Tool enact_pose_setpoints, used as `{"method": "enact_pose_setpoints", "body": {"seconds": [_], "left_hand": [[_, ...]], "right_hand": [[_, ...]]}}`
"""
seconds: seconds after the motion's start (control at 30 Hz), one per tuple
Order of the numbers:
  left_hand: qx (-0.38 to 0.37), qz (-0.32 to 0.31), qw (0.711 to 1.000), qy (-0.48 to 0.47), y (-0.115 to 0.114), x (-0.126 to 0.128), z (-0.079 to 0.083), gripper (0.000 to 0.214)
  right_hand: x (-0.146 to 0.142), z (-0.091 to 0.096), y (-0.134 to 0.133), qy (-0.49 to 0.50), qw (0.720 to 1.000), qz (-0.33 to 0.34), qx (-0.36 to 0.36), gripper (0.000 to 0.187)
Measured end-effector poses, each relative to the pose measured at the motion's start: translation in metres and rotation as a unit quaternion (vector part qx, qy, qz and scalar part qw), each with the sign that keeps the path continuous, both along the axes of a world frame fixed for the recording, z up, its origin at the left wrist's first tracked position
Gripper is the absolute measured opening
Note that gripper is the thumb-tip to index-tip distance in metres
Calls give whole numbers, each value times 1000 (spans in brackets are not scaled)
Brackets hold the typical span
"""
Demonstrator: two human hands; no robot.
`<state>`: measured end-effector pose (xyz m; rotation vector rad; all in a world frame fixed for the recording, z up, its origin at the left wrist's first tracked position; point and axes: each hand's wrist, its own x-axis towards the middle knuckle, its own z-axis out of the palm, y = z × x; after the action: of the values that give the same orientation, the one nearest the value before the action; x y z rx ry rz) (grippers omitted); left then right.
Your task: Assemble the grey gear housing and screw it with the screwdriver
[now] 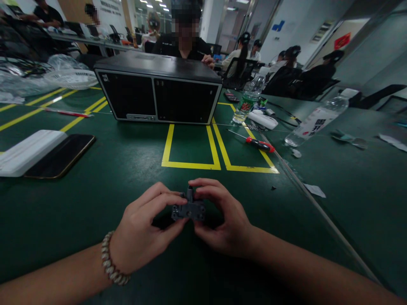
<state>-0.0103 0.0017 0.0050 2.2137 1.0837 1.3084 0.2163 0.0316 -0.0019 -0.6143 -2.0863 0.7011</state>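
Note:
Between my two hands, just above the green table mat [136, 156], is a small dark grey mechanical part [189, 210] with round holes at its ends and a short post standing up from its middle. My left hand [144, 224], with a beaded bracelet on its wrist, grips the left end between thumb and fingers. My right hand [224, 216] is closed around the right end, its index finger at the top of the post and its thumb below. The part's exact kind is too small and dim to make out.
A large black case [159, 91] stands ahead, with a person behind it. A red-black screwdriver [260, 145] and two water bottles [246, 101] are to the right. On the left lie a phone [60, 156], a white box [30, 150], a red pen [68, 112] and plastic bags [66, 72].

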Motion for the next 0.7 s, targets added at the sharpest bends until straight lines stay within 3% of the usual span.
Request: {"method": "enact_pose_setpoints", "body": {"seconds": [0.7], "left_hand": [[14, -8, 1000, 8, -2, -1, 1, 24]], "right_hand": [[2, 6, -2, -5, 1000, 4, 28, 73]]}}
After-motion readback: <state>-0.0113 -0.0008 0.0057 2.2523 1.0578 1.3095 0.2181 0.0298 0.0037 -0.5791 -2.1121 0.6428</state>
